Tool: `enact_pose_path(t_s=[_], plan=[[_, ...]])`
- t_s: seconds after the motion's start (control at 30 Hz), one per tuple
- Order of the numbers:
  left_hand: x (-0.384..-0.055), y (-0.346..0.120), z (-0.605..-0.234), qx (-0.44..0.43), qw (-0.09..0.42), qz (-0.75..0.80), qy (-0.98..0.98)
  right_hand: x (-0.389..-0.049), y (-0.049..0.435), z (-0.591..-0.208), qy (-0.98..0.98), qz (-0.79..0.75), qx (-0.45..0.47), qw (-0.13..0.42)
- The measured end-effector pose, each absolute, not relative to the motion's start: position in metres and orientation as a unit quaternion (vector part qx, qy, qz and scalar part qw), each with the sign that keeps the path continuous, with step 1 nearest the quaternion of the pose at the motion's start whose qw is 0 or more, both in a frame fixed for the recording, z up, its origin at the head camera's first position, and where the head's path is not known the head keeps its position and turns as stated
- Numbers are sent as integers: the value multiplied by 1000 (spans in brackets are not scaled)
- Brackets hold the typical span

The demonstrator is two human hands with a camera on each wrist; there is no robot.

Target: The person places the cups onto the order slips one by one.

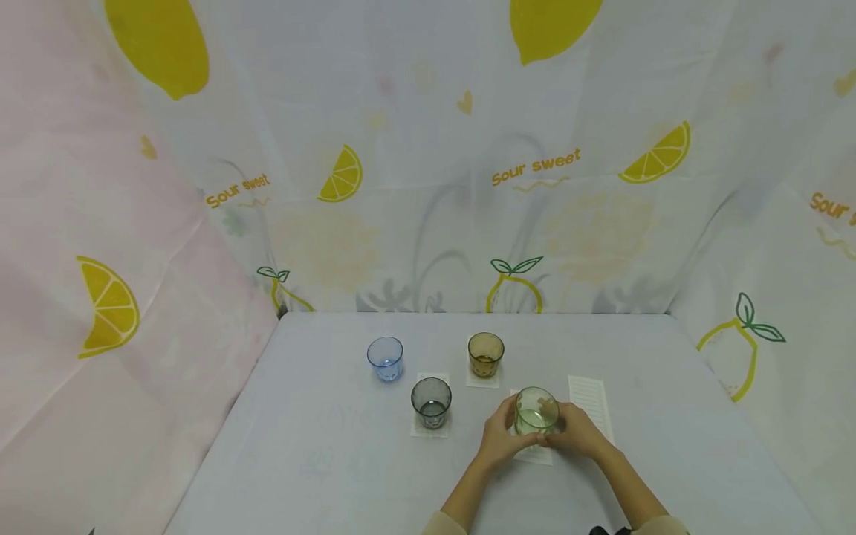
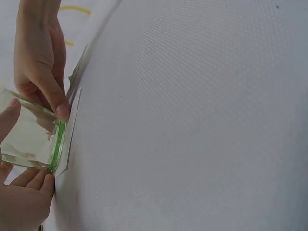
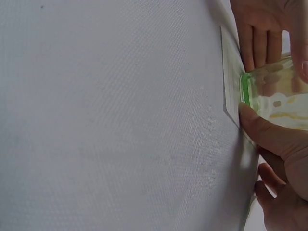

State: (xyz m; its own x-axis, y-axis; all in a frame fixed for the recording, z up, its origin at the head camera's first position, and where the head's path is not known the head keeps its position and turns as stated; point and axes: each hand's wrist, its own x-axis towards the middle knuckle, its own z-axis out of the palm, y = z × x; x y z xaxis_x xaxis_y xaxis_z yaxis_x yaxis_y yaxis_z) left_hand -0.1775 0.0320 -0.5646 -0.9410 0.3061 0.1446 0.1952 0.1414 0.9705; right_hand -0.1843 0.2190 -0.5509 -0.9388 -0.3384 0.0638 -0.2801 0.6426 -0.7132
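A pale green drinking glass (image 1: 536, 407) stands upright on a printed paper slip (image 1: 533, 455) on the right half of the table. My left hand (image 1: 499, 440) grips its left side, fingers curving round the base and thumb across the front. From the right, my right hand (image 1: 579, 431) holds the same glass, its thumb low near the green base. The left wrist view shows the glass (image 2: 29, 134) sideways, between the left hand (image 2: 24, 202) and the right hand (image 2: 42, 62). In the right wrist view the right thumb (image 3: 269, 132) touches the base's edge.
A grey glass (image 1: 431, 405) and an amber glass (image 1: 485, 357) stand on paper slips to the left. Farther left is a blue glass (image 1: 386, 360). Another printed slip (image 1: 591, 401) lies partly behind the right hand. A lemon-print curtain (image 1: 414, 223) encloses the white table (image 1: 321, 461).
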Motion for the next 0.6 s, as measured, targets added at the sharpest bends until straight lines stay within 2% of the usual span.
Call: enact_pose_path(t_s=[0.6], plan=[[-170,23,-561,160,73,630,757,-184,218,-553,911,-374,-170,17]])
